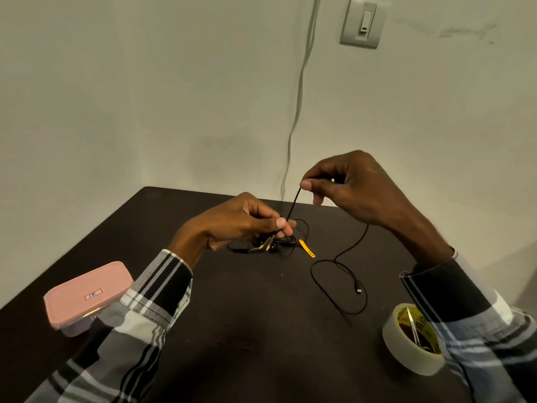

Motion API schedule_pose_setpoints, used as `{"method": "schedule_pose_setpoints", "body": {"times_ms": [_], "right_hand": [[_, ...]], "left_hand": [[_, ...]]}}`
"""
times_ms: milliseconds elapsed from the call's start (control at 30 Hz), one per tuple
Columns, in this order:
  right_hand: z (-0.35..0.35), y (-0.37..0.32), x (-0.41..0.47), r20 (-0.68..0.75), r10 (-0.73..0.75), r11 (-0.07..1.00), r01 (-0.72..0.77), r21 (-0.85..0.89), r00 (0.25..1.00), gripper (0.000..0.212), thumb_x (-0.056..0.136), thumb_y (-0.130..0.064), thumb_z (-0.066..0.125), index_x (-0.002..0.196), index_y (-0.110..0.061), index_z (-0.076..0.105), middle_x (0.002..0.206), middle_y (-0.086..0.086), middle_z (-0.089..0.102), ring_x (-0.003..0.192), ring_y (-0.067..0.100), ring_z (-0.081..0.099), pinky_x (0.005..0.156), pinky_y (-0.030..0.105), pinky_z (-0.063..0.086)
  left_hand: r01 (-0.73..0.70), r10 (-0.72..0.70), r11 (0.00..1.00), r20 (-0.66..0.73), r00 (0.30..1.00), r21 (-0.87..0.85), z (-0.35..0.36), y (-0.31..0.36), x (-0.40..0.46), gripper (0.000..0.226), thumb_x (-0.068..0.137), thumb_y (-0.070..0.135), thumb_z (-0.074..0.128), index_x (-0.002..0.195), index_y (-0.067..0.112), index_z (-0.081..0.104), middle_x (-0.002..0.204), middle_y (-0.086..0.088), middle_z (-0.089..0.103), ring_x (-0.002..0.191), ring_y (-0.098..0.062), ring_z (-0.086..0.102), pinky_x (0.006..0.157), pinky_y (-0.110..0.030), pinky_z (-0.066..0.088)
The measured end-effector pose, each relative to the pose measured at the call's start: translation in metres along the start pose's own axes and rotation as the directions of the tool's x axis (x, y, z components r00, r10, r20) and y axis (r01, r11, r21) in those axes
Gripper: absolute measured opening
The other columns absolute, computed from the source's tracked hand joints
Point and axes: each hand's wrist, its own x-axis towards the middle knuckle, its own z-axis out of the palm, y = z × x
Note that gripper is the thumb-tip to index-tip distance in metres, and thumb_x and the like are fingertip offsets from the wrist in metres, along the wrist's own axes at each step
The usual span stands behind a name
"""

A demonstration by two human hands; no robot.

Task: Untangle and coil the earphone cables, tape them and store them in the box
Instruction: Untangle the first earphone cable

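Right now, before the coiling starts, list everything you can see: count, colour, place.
earphone cable: one strand pulled out, black, looping over the table's right middle, plug end lying flat
cable tangle: one, black with gold parts, table centre, under the left hand
yellow strap: one, just right of the tangle
tape roll: one, cream with yellow-black core, near right
box: one, pink lid on, near left edge
table: one, dark brown
wall switch: one, grey-white, upper right wall
wall cord: one, white, running down the wall
left hand: fingers pinch the cable over the tangle
right hand: fingers pinch the cable, raised
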Motion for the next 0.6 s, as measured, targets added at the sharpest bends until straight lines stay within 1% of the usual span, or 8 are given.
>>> {"method": "schedule_pose_setpoints", "body": {"times_ms": [100,200,267,300,333,400,467,600], "right_hand": [[0.002,0.004,0.011,-0.031,0.014,0.998,-0.012,0.055,0.999,0.013,0.092,-0.028,0.068,0.083,-0.022,0.076,0.067,-0.007,0.073,0.046,0.003,0.049,0.054,0.019,0.035],[0.009,0.015,0.020,-0.070,0.042,0.991,-0.032,0.133,0.997,0.011,0.090,-0.029,0.071,0.084,-0.022,0.076,0.066,-0.005,0.073,0.050,0.007,0.049,0.055,0.021,0.038],[0.017,0.026,0.023,-0.087,0.079,0.980,-0.061,0.192,0.993,0.011,0.090,-0.028,0.071,0.085,-0.020,0.076,0.066,-0.003,0.073,0.058,0.026,0.054,0.060,0.027,0.041],[0.023,0.032,0.023,-0.088,0.102,0.971,-0.079,0.227,0.991,0.011,0.090,-0.027,0.071,0.086,-0.019,0.077,0.066,-0.001,0.073,0.058,0.029,0.052,0.061,0.029,0.041],[0.029,0.037,0.022,-0.082,0.126,0.958,-0.100,0.270,0.989,0.010,0.091,-0.024,0.071,0.087,-0.017,0.077,0.066,0.001,0.073,0.055,0.023,0.051,0.061,0.029,0.041],[0.045,0.046,0.017,-0.042,0.166,0.937,-0.144,0.320,0.985,0.009,0.091,-0.017,0.069,0.086,-0.017,0.076,0.066,0.004,0.072,0.055,0.007,0.056,0.062,0.023,0.044],[0.066,0.052,0.007,0.047,0.186,0.927,-0.191,0.322,0.981,0.012,0.091,-0.016,0.068,0.084,-0.019,0.077,0.066,0.007,0.072,0.056,0.002,0.058,0.063,0.022,0.047],[0.098,0.052,-0.019,0.158,0.152,0.941,-0.191,0.279,0.976,0.013,0.091,-0.034,0.069,0.092,-0.026,0.079,0.066,0.002,0.073,0.068,0.025,0.070,0.081,0.045,0.056]], "left_hand": [[-0.024,0.034,0.993,0.083,0.996,-0.115,0.003,-0.001,-0.004,0.022,0.094,0.009,0.056,0.101,-0.007,0.070,0.114,-0.021,0.070,0.125,-0.022,0.058,0.103,-0.038,0.049],[-0.063,0.107,0.956,0.140,0.984,-0.287,0.004,-0.003,-0.009,0.024,0.092,0.012,0.052,0.091,0.007,0.076,0.130,-0.020,0.062,0.125,-0.035,0.057,0.103,-0.053,0.044],[-0.125,0.201,0.904,0.149,0.968,-0.408,0.005,-0.003,-0.012,0.022,0.092,0.015,0.054,0.089,0.008,0.075,0.135,-0.022,0.058,0.124,-0.039,0.056,0.104,-0.058,0.041],[-0.156,0.249,0.872,0.146,0.957,-0.464,0.005,-0.003,-0.013,0.020,0.091,0.018,0.058,0.090,0.007,0.075,0.135,-0.022,0.057,0.124,-0.039,0.056,0.103,-0.059,0.041],[-0.186,0.293,0.836,0.134,0.947,-0.516,0.006,-0.002,-0.013,0.019,0.090,0.021,0.062,0.091,0.007,0.075,0.136,-0.022,0.057,0.124,-0.039,0.056,0.103,-0.059,0.042],[-0.240,0.342,0.773,0.068,0.937,-0.587,0.006,-0.001,-0.011,0.020,0.088,0.024,0.068,0.090,0.005,0.074,0.137,-0.023,0.056,0.126,-0.041,0.054,0.101,-0.059,0.046],[-0.283,0.336,0.741,-0.029,0.941,-0.609,0.005,-0.001,-0.008,0.020,0.086,0.025,0.069,0.089,0.006,0.073,0.138,-0.024,0.054,0.127,-0.043,0.052,0.099,-0.058,0.047],[-0.322,0.247,0.786,-0.209,0.946,-0.528,-0.002,-0.003,0.000,0.019,0.083,0.027,0.064,0.086,0.011,0.075,0.137,-0.017,0.058,0.126,-0.037,0.056,0.102,-0.059,0.044]]}}
